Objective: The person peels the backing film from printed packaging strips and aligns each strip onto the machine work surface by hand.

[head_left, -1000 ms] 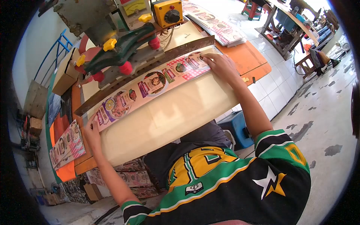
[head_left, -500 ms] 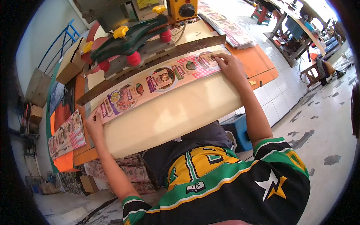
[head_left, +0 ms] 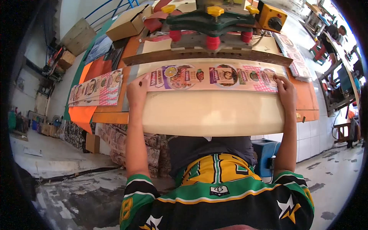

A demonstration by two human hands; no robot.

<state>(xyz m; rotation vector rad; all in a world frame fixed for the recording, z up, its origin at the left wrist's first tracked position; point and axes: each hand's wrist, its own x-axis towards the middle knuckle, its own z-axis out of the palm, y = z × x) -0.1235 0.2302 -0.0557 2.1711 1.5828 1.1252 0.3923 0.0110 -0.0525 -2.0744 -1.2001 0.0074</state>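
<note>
A long printed paper strip with food pictures lies across a cream-coloured sheet, in front of a long metal bar. My left hand is closed at the strip's left end, fingers curled. At the opposite end, my right hand pinches the strip's corner between thumb and fingers. Just behind the bar stands a machine with a dark green frame, yellow knobs and red cylinders. Left of my left hand lies a stack of similar printed strips.
More printed sheets are piled at the back right of the orange table. An orange sheet hangs over the left edge. A yellow control box is beside the machine. A cardboard box sits back left. Another person is far right.
My view has turned, so the strip and machine now appear level and further right in the picture. Both hands stay at the strip's ends, with little visible change in their grip.
</note>
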